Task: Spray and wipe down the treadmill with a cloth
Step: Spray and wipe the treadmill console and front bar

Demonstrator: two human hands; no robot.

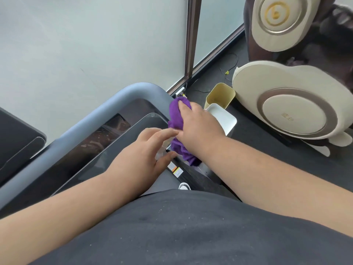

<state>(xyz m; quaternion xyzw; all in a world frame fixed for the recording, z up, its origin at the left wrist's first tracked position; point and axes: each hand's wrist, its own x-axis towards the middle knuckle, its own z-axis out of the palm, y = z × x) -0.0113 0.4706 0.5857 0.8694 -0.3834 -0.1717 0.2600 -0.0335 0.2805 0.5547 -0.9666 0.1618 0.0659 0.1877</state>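
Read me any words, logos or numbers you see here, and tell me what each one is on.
Gold emblem on the upper cream disc: a logo, no readable letters.
Faint marking on the lower cream disc: too blurred to read.
Warning stickers on the treadmill: print too small to read.
Nothing else carries text.

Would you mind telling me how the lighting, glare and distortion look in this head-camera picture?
Head view: soft, even daylight through the frosted glass wall, no hard shadows; the glossy treadmill console mirrors the room; wide-angle bending curves the grey handrail and the window frame; the purple cloth under the right hand is sharp, the left hand's fingers slightly smeared.
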